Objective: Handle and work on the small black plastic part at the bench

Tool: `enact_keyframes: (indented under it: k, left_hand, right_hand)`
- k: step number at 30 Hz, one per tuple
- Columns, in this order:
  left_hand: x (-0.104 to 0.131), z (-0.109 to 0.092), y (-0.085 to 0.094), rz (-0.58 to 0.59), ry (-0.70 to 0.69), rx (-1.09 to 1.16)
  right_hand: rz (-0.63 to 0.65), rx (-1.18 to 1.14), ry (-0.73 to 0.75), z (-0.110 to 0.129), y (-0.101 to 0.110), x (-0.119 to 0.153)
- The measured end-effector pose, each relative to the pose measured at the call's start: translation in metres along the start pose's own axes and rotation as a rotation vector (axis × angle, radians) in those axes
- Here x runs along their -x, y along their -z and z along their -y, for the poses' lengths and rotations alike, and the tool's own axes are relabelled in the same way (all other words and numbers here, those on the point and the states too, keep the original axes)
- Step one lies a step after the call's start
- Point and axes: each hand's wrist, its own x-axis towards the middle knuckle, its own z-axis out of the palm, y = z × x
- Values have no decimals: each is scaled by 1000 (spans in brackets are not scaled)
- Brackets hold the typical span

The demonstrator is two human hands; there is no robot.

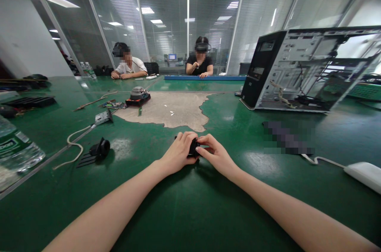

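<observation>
A small black part (194, 148), its kind hard to make out, is between my two hands just above the green table. My left hand (181, 149) wraps over it from the left and hides much of it. From the right, my right hand (214, 151) pinches its edge with thumb and fingertips. To the left lies another black plastic piece (100, 148) with a round end and several flat prongs.
An opened computer case (285, 73) stands at the right, near a white power strip (364, 174). A metal box with a cable (103, 117), a water bottle (18, 147) and a round device (139, 95) sit leftward. Two people (200, 59) work across the table.
</observation>
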Motion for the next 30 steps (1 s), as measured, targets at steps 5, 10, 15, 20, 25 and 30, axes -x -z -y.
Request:
enact_keyframes:
  k: [5,10,15,20,25,30]
  left_hand:
    - [0,0,-1,-5,5,7]
    - [0,-1,2,17,2,7]
    - [0,-1,2,12,-1,-12]
    - [0,0,1,14,13,-13]
    - [0,-1,2,28,5,-19]
    - [-1,0,2,25,0,-25]
  right_hand:
    - [7,-8,-81,0,0,-1]
    - [26,38,-34,4,-1,0]
    - [-17,76,40,3,-1,1]
    - [-3,52,-57,2,-1,0]
    - [54,75,-37,6,-1,1]
    - [-4,123,52,6,-1,2]
